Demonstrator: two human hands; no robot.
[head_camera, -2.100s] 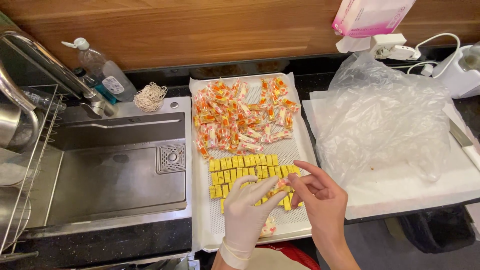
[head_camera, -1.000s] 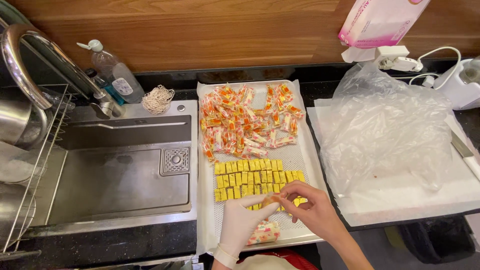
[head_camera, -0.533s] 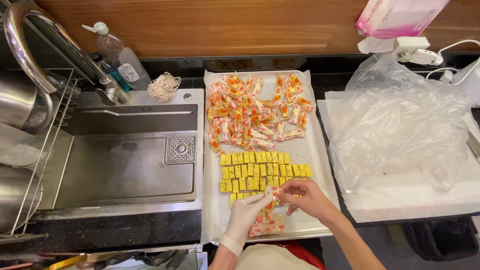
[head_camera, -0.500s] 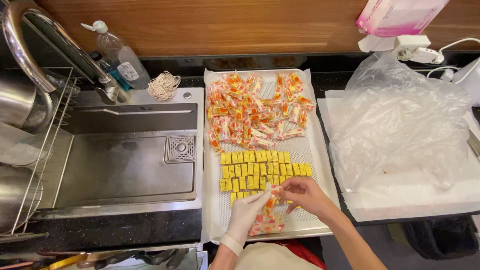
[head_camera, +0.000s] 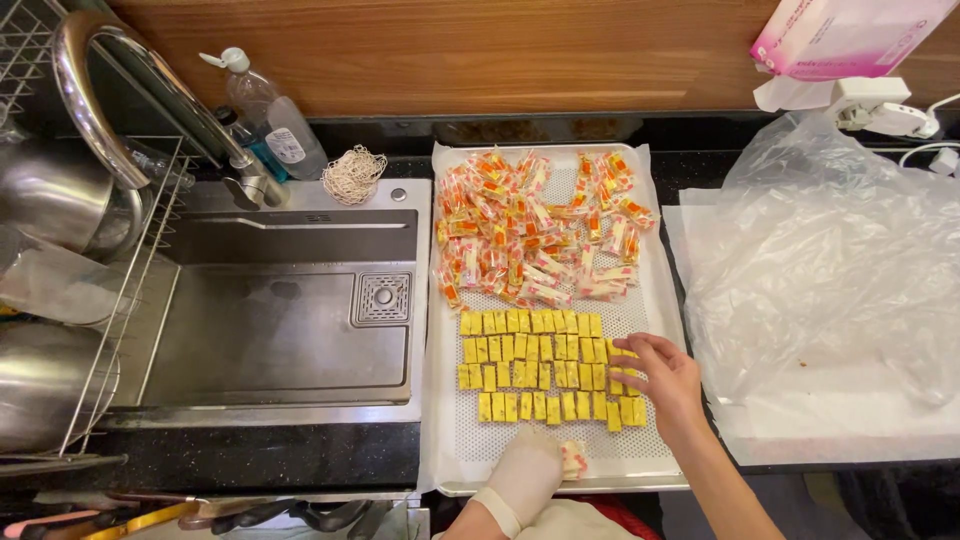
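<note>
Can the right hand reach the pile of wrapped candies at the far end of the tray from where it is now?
Probably yes. The right hand rests on the yellow pieces, and nothing stands between it and the wrapped candies further up the same tray.

Yellow candy blocks (head_camera: 540, 365), orange-and-white wrapped sweets (head_camera: 530, 235), white perforated tray (head_camera: 655, 290), white-gloved left hand (head_camera: 525, 475).
</note>
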